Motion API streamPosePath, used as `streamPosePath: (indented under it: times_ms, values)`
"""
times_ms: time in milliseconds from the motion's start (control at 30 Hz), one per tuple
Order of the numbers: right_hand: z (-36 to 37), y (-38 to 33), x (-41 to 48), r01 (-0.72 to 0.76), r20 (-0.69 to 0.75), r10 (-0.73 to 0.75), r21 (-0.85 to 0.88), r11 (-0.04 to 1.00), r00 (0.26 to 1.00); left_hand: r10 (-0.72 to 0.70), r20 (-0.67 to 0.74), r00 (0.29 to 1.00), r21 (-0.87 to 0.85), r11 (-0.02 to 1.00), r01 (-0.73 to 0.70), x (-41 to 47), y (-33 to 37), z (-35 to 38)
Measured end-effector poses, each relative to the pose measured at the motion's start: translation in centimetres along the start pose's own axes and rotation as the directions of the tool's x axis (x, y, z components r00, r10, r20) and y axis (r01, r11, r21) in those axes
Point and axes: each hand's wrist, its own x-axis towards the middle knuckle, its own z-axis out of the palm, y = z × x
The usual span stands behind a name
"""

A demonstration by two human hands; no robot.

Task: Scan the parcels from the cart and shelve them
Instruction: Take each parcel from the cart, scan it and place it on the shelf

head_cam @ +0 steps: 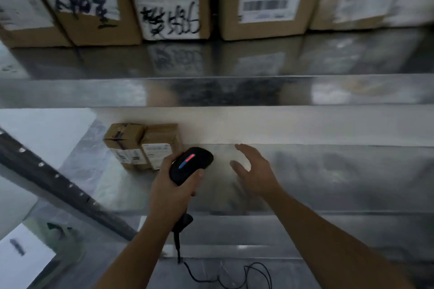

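View from a head camera, looking down into a metal rack. The left hand [171, 185] is wrapped round the grip of a black handheld scanner [190, 164], whose top shows a lit red and blue strip. Its nose points towards two small parcels [143, 145], brown cardboard, standing side by side and touching at the left of the middle shelf [328, 171], white labels facing out. The right hand [254, 171] hovers above bare shelf just right of the scanner, fingers spread and relaxed, holding nothing. A row of larger labelled boxes [164, 0] fills the shelf above. The scanner's cable [234, 274] trails down in loops below the wrists. The picture is motion-blurred, so the step is probably a scan of those labels. To do it well, square the scanner to one barcode at a time, keep the cable off the shelf edge, and leave the free hand ready to fetch the next parcel; the cart is out of view.
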Motion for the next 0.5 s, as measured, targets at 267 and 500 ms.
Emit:
streamPosePath:
  times_ms: [267, 500]
  values:
    - [-12.4, 5.4, -9.2, -0.057, -0.203, 0.032, -0.117, 0.991, 0.979, 0.084, 0.231, 0.969, -0.089, 0.994, -0.065, -4.1, 3.8, 11.4]
    - [-22.6, 10.4, -20.2, -0.181, -0.375, 0.116, -0.145, 0.973, 0.920, 0.174, 0.407, 0.897, -0.109, 0.984, -0.141, -10.5, 7.3, 21.9]
